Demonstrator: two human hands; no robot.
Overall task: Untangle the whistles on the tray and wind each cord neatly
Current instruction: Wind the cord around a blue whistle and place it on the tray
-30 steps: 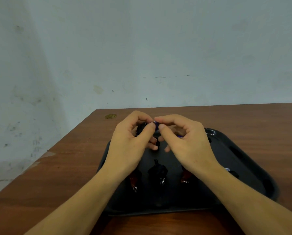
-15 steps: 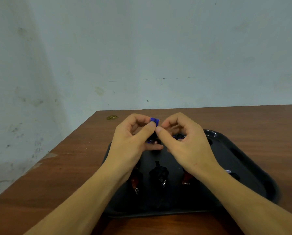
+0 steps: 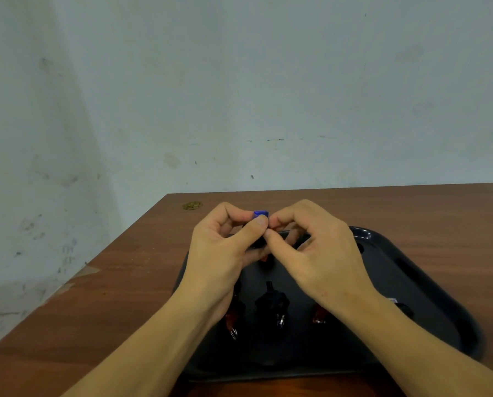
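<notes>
A pale, scuffed wall (image 3: 239, 81) fills the upper half of my view, and below it a brown wooden table (image 3: 119, 296) runs toward me with a small gold mark (image 3: 191, 205) near its far left corner. A black tray (image 3: 428, 296) sits on the table, just in front of me.

Both forearms reach in from the bottom edge and meet above the far part of the tray. My left hand (image 3: 222, 253) is raised with the fingers curled; its grip is a pinch, thumb and forefinger closed on a small blue whistle (image 3: 260, 214) whose square top shows above the thumb tip. My right hand (image 3: 322, 253) comes in from the other side, knuckles up and fingers bent, its thumb and forefinger tips pressed together right against the left thumb, just under the blue piece. I cannot tell whether that right grip is on the whistle's body or on a cord; something dark shows between the two hands there, too hidden to name.

On the tray floor below the hands lie more whistles, well apart from one another: a reddish whistle (image 3: 231, 319) with a metal ring under my left wrist, a black whistle (image 3: 272, 303) in the middle, also with a ring, and another reddish whistle (image 3: 319, 315) partly under my right wrist. A small dark piece (image 3: 401, 306) lies farther right.
</notes>
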